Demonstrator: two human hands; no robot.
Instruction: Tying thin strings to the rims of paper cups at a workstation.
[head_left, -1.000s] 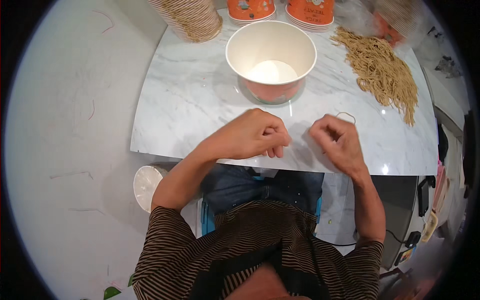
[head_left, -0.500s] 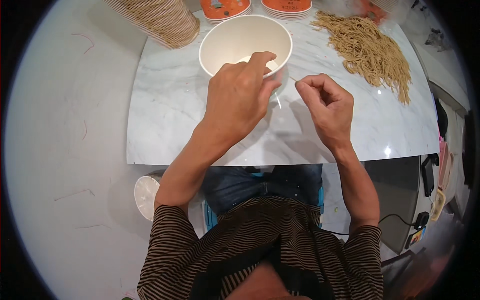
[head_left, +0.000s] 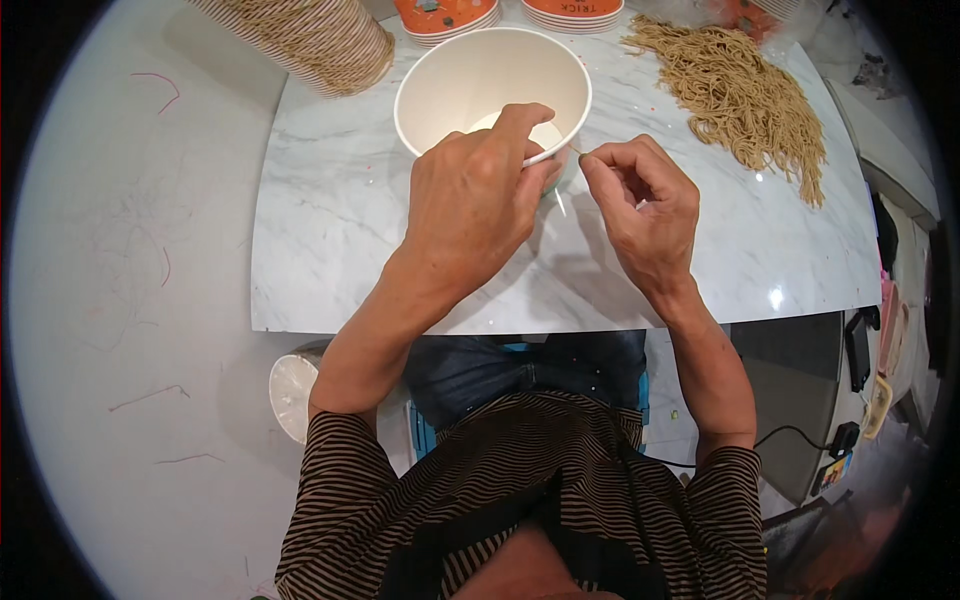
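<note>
A white paper bucket (head_left: 490, 75), its round mouth tilted toward me, stands on the marble-patterned table. My left hand (head_left: 475, 190) grips the bucket's near rim, with fingers reaching inside and the thumb outside. Just right of the rim, my right hand (head_left: 645, 205) is closed in a pinch. Its thumb and forefinger hold the end of a thin tan cord (head_left: 574, 150), which runs toward the bucket's wall. How the cord meets the wall is too small to make out.
Loose tan cords (head_left: 745, 105) lie heaped at the table's right. A tall leaning stack of cups or buckets with cord (head_left: 320, 45) rises at the far left. Orange printed stacks (head_left: 575, 12) stand behind the bucket. A white round bin (head_left: 290, 395) is on the floor at left.
My right hand has moved slightly left and away from me, nearer the bucket's rim. The left hand keeps its grip, and the bucket has shifted very little.
</note>
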